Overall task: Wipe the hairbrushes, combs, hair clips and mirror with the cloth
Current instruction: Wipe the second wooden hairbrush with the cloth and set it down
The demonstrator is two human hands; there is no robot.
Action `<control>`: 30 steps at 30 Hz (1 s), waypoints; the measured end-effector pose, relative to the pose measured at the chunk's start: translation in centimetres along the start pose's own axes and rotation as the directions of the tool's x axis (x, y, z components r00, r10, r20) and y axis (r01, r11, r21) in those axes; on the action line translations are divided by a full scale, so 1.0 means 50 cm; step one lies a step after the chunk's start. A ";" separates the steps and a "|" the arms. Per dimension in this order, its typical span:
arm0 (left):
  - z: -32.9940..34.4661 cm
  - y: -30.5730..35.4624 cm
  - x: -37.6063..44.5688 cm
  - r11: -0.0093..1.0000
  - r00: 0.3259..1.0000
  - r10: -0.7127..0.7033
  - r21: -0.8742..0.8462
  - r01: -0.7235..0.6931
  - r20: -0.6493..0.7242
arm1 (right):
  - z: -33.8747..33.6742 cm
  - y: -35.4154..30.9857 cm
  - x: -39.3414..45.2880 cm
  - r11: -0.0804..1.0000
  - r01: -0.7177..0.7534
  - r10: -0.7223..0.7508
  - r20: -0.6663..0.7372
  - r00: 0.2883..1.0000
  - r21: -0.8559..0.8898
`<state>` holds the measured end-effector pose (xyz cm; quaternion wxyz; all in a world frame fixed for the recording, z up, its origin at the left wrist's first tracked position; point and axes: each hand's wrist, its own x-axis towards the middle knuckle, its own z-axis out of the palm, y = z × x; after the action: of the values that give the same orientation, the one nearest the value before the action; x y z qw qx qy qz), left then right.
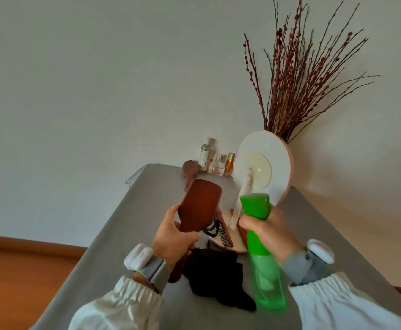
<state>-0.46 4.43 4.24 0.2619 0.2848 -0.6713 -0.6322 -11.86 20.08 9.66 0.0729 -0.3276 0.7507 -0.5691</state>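
Grey fabric covers the table (113, 234) in front of us, and we read across it from the left. Near the far edge lies a small round wooden hairbrush (190, 171), bristles down as far as we can tell, with a row of small bottles (215, 160) just beyond it against the wall. Closer in, our left hand (171, 236) has its fingers and thumb curled round the neck of a large wooden paddle hairbrush (198, 207), held up off the table with its smooth back toward us. Below the brush, the dark cloth (216, 279) lies crumpled on the table, held by neither hand. Behind it, the base of the standing mirror (263, 167) carries a brown comb (224, 233) and black hair ties; any clips there are too hidden for us to tell. The mirror shows us its pale back. On the right, our right hand (268, 231) is wrapped around a green spray bottle (260, 246), forefinger at the trigger, nozzle aimed roughly toward the paddle brush.

We judge this to be the wetting step before the first wipe. Next, we would need to set the bottle down clear of the mirror stand, then pick up the cloth with the freed hand.
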 end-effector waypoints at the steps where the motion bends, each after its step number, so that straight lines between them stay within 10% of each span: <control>1: -0.002 -0.001 0.001 0.999 1.000 -0.007 -0.033 0.007 0.005 | -0.001 0.001 -0.001 1.000 -0.027 0.026 0.056 0.998 0.008; 5: -0.007 0.007 0.000 0.940 0.988 -0.144 -0.304 0.154 0.056 | -0.006 0.009 -0.020 0.997 -0.075 0.083 0.385 0.919 -0.038; 11: -0.017 0.013 0.002 0.705 0.835 -0.268 -0.492 0.510 0.480 | -0.022 0.000 -0.002 0.980 -0.032 0.019 0.066 0.998 0.195; 17: -0.017 -0.004 -0.007 0.785 0.819 -0.157 -0.434 0.443 0.553 | -0.031 -0.011 -0.011 0.997 -0.058 0.040 0.334 0.942 0.045; 23: -0.010 -0.006 -0.020 0.799 0.798 -0.163 -0.398 0.452 0.580 | -0.033 -0.004 -0.004 0.993 0.010 -0.011 0.007 1.000 0.120; 30: -0.015 -0.006 -0.016 0.777 0.787 -0.150 -0.421 0.468 0.599 | -0.045 -0.012 -0.016 0.999 -0.041 0.039 0.073 0.997 0.027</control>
<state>0.63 4.46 3.97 0.0228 0.1209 -0.4471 -0.8860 -12.06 22.24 10.77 0.1159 -0.3318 0.7458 -0.5659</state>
